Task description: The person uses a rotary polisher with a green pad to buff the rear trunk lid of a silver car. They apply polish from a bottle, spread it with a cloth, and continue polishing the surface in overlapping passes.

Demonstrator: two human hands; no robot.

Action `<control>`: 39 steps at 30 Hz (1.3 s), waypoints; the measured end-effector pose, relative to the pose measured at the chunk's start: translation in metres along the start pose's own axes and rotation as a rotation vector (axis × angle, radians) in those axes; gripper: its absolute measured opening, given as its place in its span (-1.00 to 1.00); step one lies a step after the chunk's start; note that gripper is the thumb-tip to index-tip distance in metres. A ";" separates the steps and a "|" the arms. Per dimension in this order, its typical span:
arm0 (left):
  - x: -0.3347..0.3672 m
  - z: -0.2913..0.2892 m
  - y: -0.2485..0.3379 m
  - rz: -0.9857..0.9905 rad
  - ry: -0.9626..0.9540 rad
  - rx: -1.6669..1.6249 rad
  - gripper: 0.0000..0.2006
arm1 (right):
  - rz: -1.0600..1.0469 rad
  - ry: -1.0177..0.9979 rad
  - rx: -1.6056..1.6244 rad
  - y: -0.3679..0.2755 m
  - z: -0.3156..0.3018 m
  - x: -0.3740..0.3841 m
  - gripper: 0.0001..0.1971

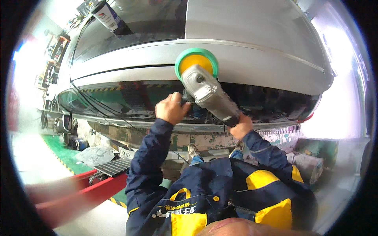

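A grey power polisher lies across the upper side edge of a silver car's roof. Its round pad, yellow in the middle with a green rim, is at the silver panel just above the dark side windows. Closed round the black side handle is my left hand. My right hand wraps the rear grip of the polisher, nearer to my body. Whether the pad is spinning cannot be told.
A dark bottle with a white label stands on the car's dark glass at the far left. Black cables hang over the car's left part. A red lift arm crosses the lower left. Buckets stand on the green floor.
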State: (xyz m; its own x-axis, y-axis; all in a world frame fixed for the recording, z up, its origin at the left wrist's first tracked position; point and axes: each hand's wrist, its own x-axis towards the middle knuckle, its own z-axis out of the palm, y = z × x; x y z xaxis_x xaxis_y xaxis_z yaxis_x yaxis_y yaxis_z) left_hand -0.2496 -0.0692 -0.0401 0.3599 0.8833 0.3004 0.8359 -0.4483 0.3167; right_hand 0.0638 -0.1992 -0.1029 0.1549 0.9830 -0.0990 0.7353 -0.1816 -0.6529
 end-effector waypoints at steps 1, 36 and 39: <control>0.003 0.005 0.015 0.003 -0.027 0.006 -0.57 | -0.056 0.018 0.015 0.017 -0.005 -0.005 -0.42; -0.017 0.021 0.033 -0.267 -0.013 -0.316 -0.50 | -0.210 -0.113 -0.274 -0.023 -0.108 0.046 -0.45; -0.028 0.043 0.066 -0.355 -0.015 -0.440 -0.55 | -0.179 -0.158 -0.380 -0.001 -0.135 0.046 -0.45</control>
State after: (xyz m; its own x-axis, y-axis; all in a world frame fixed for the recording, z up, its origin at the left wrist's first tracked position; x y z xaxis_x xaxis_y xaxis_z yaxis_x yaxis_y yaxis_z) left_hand -0.1864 -0.1177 -0.0660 0.0963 0.9908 0.0952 0.6563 -0.1351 0.7423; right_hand 0.1590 -0.1580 -0.0052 -0.0783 0.9867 -0.1424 0.9363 0.0237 -0.3505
